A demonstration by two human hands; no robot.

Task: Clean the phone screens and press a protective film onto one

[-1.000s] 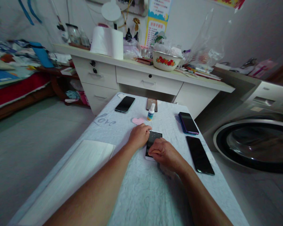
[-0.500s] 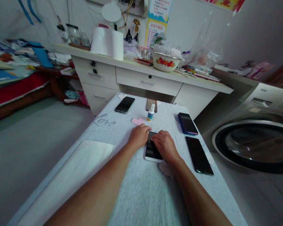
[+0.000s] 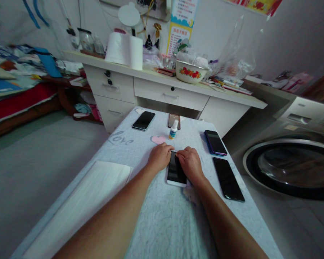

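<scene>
A white-framed phone [image 3: 176,173] with a dark screen lies face up on the cloth-covered table [image 3: 162,219]. My left hand [image 3: 160,157] is closed at its upper left corner, fingers bent against the edge. At the upper right corner my right hand [image 3: 190,162] is closed too, with its fingertips on the phone's top edge. Whether something thin is pinched between the fingers is too small to tell. Just beyond the hands stands a small white spray bottle [image 3: 173,130] with a blue and yellow label.
A black phone [image 3: 143,120] lies far left, a brown case [image 3: 174,121] behind the bottle. On the right are stacked phones [image 3: 215,142] and another black phone [image 3: 228,178]. White paper [image 3: 97,190] lies left. A cabinet [image 3: 167,90] and washing machine [image 3: 294,144] stand beyond.
My right hand's fingers have shifted from over the upper screen to the phone's top right edge, uncovering more of the screen. My left hand stays at the upper left corner.
</scene>
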